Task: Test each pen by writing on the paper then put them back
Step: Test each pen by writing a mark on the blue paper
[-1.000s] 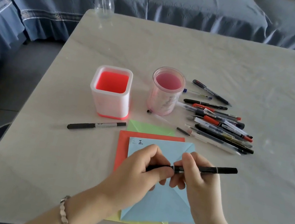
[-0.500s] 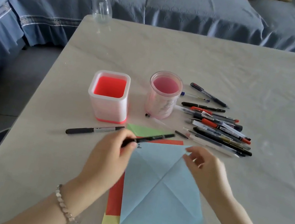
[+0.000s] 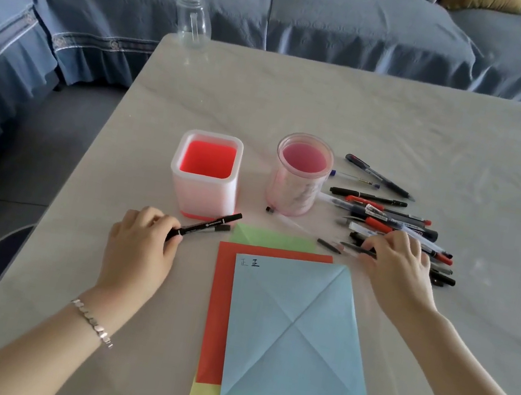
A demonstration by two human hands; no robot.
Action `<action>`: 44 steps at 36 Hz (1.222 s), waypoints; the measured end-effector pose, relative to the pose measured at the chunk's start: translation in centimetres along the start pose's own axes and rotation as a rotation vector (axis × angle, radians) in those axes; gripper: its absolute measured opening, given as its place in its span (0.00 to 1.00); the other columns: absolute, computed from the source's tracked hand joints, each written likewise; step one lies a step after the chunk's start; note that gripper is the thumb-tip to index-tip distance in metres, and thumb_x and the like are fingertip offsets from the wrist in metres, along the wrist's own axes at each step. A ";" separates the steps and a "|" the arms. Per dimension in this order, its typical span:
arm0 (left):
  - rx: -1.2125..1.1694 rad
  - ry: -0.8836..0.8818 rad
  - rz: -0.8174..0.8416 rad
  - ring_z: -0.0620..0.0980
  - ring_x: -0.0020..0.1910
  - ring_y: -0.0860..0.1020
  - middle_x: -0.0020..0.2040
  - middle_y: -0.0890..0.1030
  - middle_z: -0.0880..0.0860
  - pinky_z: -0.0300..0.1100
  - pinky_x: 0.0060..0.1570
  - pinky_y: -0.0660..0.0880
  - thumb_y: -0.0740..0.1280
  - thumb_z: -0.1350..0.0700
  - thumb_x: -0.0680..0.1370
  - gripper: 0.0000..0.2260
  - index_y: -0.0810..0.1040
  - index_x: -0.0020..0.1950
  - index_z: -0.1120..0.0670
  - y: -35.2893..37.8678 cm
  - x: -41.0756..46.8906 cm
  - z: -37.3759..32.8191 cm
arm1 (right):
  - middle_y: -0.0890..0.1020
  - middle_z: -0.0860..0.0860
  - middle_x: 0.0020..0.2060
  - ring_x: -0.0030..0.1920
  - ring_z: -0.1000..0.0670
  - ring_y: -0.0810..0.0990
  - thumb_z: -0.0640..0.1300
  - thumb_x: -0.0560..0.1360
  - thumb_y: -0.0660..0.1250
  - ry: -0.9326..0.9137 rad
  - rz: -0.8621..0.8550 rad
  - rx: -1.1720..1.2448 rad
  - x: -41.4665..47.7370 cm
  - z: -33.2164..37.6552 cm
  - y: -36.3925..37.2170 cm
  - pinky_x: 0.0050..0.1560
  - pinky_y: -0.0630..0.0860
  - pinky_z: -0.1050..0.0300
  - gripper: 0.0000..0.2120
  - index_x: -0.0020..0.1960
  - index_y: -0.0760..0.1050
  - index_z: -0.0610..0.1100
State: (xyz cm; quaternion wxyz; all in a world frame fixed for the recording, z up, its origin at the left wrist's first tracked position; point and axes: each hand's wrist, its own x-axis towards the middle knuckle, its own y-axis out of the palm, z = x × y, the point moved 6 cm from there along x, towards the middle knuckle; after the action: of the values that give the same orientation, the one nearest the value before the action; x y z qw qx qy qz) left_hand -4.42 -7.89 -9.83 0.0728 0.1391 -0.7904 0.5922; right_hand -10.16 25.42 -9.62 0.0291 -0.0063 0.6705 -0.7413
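A blue-covered sofa [image 3: 352, 22] runs along the far side, well beyond the blue paper [image 3: 290, 335]. The pale table [image 3: 404, 125] carries everything else. The blue paper lies flat near the table's front edge, creased in a cross, on top of a red paper [image 3: 218, 311] that shows along its left and upper sides. A yellow paper [image 3: 203, 392] shows under its lower edge, and a green paper [image 3: 272, 238] sticks out just beyond its top.

A square holder [image 3: 201, 190] with a red inside stands upright beyond the blue paper's upper left corner. A round pink holder [image 3: 291, 192] stands upright straight beyond the paper's top. The pile of pens [image 3: 397, 221] lies on the table beyond the upper right corner. A clear glass bottle [image 3: 192, 21] stands far beyond the paper, at the table's far edge.

The left hand [image 3: 138, 249] is just left of the blue paper's top. Its fingers [image 3: 158, 217] are curled round the lower end of a black pen [image 3: 209, 225], which slants up toward the square holder and crosses over another dark pen [image 3: 224, 228] lying on the table.

The right hand [image 3: 396, 266] is just beyond the paper's upper right corner, palm down on the near edge of the pile. Its fingers [image 3: 379, 246] are bent down onto the pens; whether they pinch one cannot be told.

A bracelet [image 3: 90, 324] circles the left wrist. Two small written marks [image 3: 250, 262] sit in the blue paper's top left corner.
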 end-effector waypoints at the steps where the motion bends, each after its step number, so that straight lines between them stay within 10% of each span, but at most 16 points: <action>1: 0.004 0.007 -0.001 0.62 0.38 0.75 0.39 0.76 0.57 0.51 0.37 0.71 0.77 0.66 0.64 0.10 0.80 0.40 0.58 0.1 0.0 -0.2 | 0.71 0.46 0.56 0.60 0.44 0.64 0.46 0.78 0.61 -0.019 -0.017 -0.004 0.0 0.1 0.0 0.61 0.56 0.52 0.12 0.59 0.74 0.44; 9: -0.247 0.148 -0.028 0.54 0.50 0.70 0.50 0.77 0.54 0.48 0.51 0.69 0.63 0.51 0.74 0.14 0.78 0.54 0.57 -1.2 -0.7 -5.1 | 0.81 0.49 0.39 0.45 0.47 0.74 0.47 0.74 0.61 -0.457 -0.419 0.138 -4.1 4.6 -4.5 0.54 0.66 0.53 0.11 0.45 0.79 0.42; 15: -0.727 0.167 0.459 0.36 0.51 0.73 0.51 0.76 0.39 0.26 0.49 0.67 0.60 0.36 0.74 0.21 0.72 0.61 0.46 -1.5 -2.5 -11.4 | 0.82 0.50 0.40 0.47 0.50 0.75 0.45 0.74 0.65 -0.662 -0.488 0.213 -7.0 7.5 -5.5 0.56 0.69 0.51 0.09 0.42 0.81 0.42; 19: -0.716 0.214 0.565 0.41 0.42 0.76 0.40 0.78 0.44 0.37 0.43 0.72 0.61 0.49 0.79 0.08 0.76 0.53 0.50 -1.1 -3.5 -13.3 | 0.82 0.51 0.41 0.49 0.51 0.75 0.44 0.74 0.67 -0.699 -0.504 0.261 -7.7 8.4 -5.3 0.60 0.67 0.51 0.06 0.43 0.81 0.43; 25: -0.663 0.028 0.535 0.40 0.34 0.70 0.38 0.75 0.47 0.35 0.34 0.66 0.55 0.52 0.81 0.07 0.69 0.45 0.48 -0.2 -3.8 -11.7 | 0.73 0.55 0.36 0.40 0.54 0.70 0.43 0.72 0.67 -0.366 -0.457 0.510 -8.1 8.4 -4.3 0.46 0.67 0.67 0.05 0.39 0.73 0.46; 31: -0.679 0.134 0.640 0.41 0.41 0.74 0.41 0.77 0.47 0.39 0.43 0.72 0.56 0.55 0.81 0.07 0.73 0.47 0.51 0.1 -4.3 -12.0 | 0.73 0.52 0.22 0.26 0.52 0.68 0.54 0.71 0.66 0.246 0.392 1.307 -7.7 9.7 0.5 0.32 0.66 0.62 0.13 0.39 0.72 0.43; 44: -0.872 0.289 0.697 0.40 0.42 0.78 0.40 0.79 0.38 0.34 0.45 0.72 0.56 0.56 0.82 0.09 0.74 0.47 0.48 -1.1 -5.4 -12.8 | 0.65 0.49 0.17 0.18 0.51 0.65 0.32 0.76 0.59 0.157 0.191 1.453 -8.0 10.9 -0.4 0.23 0.64 0.65 0.18 0.30 0.59 0.41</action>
State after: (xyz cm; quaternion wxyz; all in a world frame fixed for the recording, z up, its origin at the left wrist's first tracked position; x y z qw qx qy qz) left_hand 0.41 4.75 -6.67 0.0315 -0.2546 -0.9427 0.2134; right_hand -1.67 15.08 -7.93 0.0423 0.1261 0.0079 -0.9911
